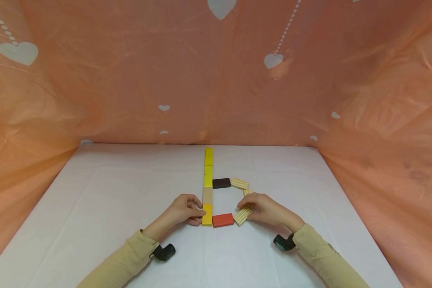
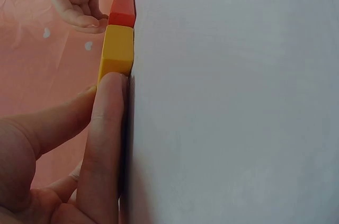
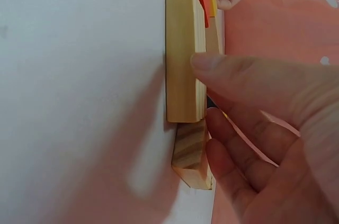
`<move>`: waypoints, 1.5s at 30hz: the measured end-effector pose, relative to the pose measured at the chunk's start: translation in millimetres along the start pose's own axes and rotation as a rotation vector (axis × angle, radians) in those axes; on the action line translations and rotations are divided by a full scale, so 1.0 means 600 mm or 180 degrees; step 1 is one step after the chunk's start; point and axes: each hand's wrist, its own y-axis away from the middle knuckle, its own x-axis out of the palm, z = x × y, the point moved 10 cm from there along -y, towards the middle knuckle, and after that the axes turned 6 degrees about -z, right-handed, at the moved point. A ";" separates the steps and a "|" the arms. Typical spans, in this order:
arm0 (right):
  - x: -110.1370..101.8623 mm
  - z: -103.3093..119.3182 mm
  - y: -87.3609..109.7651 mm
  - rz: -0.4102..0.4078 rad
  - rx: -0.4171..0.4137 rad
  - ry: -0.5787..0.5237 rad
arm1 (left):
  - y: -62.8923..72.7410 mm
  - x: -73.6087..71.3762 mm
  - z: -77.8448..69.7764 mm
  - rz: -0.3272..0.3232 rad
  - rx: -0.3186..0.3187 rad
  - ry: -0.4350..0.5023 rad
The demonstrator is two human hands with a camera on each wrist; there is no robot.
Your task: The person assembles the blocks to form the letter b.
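Observation:
In the head view my left hand touches the orange-yellow block at the near end of a straight column of blocks. The left wrist view shows a straight finger against this block's side. My right hand pinches a striped wooden block, which lies slanted at the lower right of a loop. In the right wrist view the thumb presses on that block; the index fingertip is hidden behind it. Beside its lower end is a red block. Another striped block is partly hidden by the right hand.
Above the orange-yellow block, the column continues with a plain wooden block and yellow blocks. A dark brown block and a striped block form the loop's top. Everything lies on a white tabletop, with an orange heart-patterned cloth around it.

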 end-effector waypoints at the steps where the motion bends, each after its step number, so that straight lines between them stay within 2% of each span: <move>1: 0.000 -0.001 0.000 0.0003 -0.0010 -0.0010 | 0.000 0.000 0.000 -0.0001 -0.0003 -0.0002; 13: 0.000 -0.011 -0.004 0.0054 0.0072 -0.0105 | -0.002 0.000 0.002 -0.0021 0.0041 -0.0055; 22: 0.004 -0.027 -0.007 0.0164 0.0231 -0.0268 | -0.001 0.000 0.001 0.0001 0.0044 -0.0018; 31: 0.000 -0.028 -0.010 0.0189 0.0294 -0.0729 | -0.003 0.001 0.001 -0.0003 0.0039 -0.0010; 34: -0.002 -0.028 -0.009 0.0168 0.0324 -0.0765 | -0.003 0.001 0.002 -0.0016 0.0039 -0.0030; 39: -0.011 -0.029 -0.007 0.0083 0.0338 -0.0628 | -0.001 0.002 0.000 -0.0024 0.0045 -0.0022; 45: -0.039 -0.012 -0.004 -0.0167 0.0119 -0.0526 | 0.000 0.002 -0.003 -0.0028 0.0103 -0.0015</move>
